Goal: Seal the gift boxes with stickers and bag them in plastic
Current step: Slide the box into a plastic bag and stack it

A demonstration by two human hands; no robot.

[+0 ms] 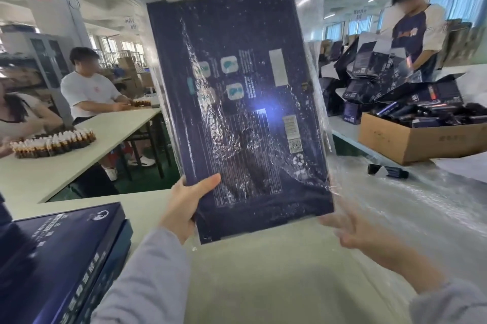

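**Q:** Head view: where is the box?

**Me:** Frame centre. The dark blue gift box point(237, 102) stands upright in the air above the pale desk point(263, 284), printed back panel towards me, and a wrinkled clear plastic bag point(323, 112) covers it.

**Q:** And your hands?

**Me:** My left grip point(189, 207) holds the box's 7 o'clock corner, with the thumb across the panel and the fingers behind. My right grip point(350, 231) is at the 5 o'clock corner with its fingers loosely spread. It is blurred, so I cannot tell whether it touches the box or the film.

**Q:** What is around you?

**Me:** At 8 o'clock, a stack of matching boxes point(60, 252) lies on the desk. At 3 o'clock, a cardboard carton point(411, 141) holds dark packs, with loose plastic film point(411, 199) spread below it. At 9 o'clock, a seated worker in white point(89, 91) sits behind rows of brown bottles point(52, 143). At 2 o'clock, another worker point(416, 31) stands.
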